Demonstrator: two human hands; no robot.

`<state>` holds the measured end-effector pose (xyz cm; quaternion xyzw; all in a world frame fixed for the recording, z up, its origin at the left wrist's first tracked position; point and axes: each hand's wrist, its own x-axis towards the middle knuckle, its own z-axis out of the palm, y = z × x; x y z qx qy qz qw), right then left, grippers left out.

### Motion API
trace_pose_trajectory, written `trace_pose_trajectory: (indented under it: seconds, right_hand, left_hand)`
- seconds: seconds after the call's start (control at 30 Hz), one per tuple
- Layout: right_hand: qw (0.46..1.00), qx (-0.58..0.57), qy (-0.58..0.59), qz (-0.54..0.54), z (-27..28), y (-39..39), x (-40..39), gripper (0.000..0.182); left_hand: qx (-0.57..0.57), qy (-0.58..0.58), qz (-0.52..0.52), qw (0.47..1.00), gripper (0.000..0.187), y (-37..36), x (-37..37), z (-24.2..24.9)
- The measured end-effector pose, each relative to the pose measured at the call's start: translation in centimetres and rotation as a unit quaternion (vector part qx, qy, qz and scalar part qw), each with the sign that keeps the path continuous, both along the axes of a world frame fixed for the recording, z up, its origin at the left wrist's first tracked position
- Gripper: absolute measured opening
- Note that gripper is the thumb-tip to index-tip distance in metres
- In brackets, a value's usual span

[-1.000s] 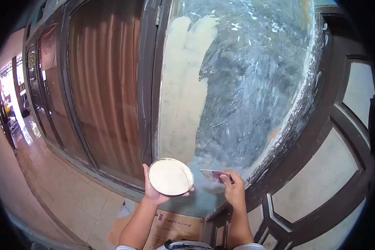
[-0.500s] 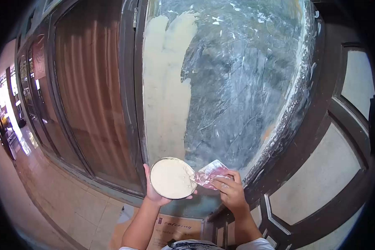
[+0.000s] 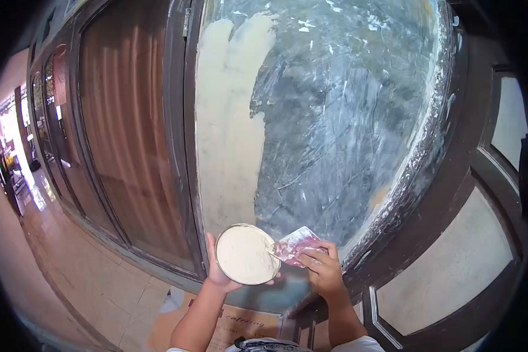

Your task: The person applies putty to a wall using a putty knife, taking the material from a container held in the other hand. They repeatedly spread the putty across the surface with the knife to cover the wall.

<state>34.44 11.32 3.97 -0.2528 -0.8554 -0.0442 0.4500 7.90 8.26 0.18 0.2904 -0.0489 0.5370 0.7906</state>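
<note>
A round container of cream-coloured putty [image 3: 246,253] rests in my left hand [image 3: 220,276], whose fingers wrap under and around its side. My right hand [image 3: 322,267] grips a flat, pinkish putty scraper [image 3: 299,243] smeared with white. The scraper's left corner touches the putty at the container's right edge. Ahead stands a grey-blue wall panel [image 3: 328,135], with a cream coat of putty [image 3: 226,129] covering its left strip. The lower part of the panel is partly hidden behind the container and my hands.
On the left is a dark-framed window [image 3: 179,146] with a brown curtain [image 3: 126,129] behind it. A dark door with pale panels [image 3: 452,264] stands at the right. Printed cardboard [image 3: 240,321] lies on the tiled floor [image 3: 105,293] below me.
The view has shifted slightly. The container sits a little further right and lower in the picture, while the scraper stays at its right edge.
</note>
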Motion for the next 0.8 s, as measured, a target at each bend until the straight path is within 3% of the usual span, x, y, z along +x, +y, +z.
trace_pose_trajectory:
  seconds: [0.33, 0.47, 0.6, 0.73, 0.77, 0.8]
  right_hand:
    - [0.999, -0.006, 0.037, 0.012, -1.1, 2.2, 0.9, 0.037]
    - [0.999, -0.041, 0.028, 0.014, -2.3, 3.2, 0.9, 0.036]
    - [0.998, -0.05, -0.009, 0.034, -2.5, 4.2, 0.4, 0.033]
    - [0.997, -0.065, -0.018, 0.045, -3.5, 4.7, -0.6, 0.034]
    - [0.996, -0.074, -0.01, 0.043, -4.1, 4.8, -0.8, 0.035]
    - [0.996, -0.082, -0.002, 0.039, -4.4, 4.8, -1.2, 0.036]
  left_hand:
    - [0.002, 0.012, 0.029, 1.0, 0.121, 1.6, 2.4, -1.5]
    - [-0.083, 0.067, 0.13, 0.986, 0.121, 1.5, 3.3, -2.3]
    - [-0.052, 0.062, 0.113, 0.99, 0.115, 1.0, 3.2, -3.6]
    - [-0.08, 0.113, 0.175, 0.975, 0.115, 0.2, 2.8, -3.8]
    - [-0.04, 0.055, 0.108, 0.992, 0.116, 0.6, 2.1, -4.9]
    - [-0.04, 0.058, 0.108, 0.992, 0.116, 0.5, 1.8, -5.2]
